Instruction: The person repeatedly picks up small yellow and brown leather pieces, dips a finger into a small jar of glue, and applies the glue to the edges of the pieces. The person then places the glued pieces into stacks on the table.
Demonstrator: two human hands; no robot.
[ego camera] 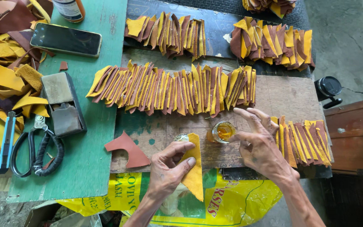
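Leather pieces, yellow and brown, lie in five fanned rows (171, 89) on the worktop (282, 94). One yellow piece (194, 172) is pinched in the left hand (169, 166); the right hand (259, 145) is open, one fingertip touching the single glue jar (223, 131). A nudge could tip it onto the nearest row.

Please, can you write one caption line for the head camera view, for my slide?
Left hand holds a yellow leather piece, right hand touches a small glue jar, rows of cut pieces behind.

Two hands (169, 166) – one phone (66, 39), one scissors (36, 151), one jar (223, 131), one blue cutter (6, 143).
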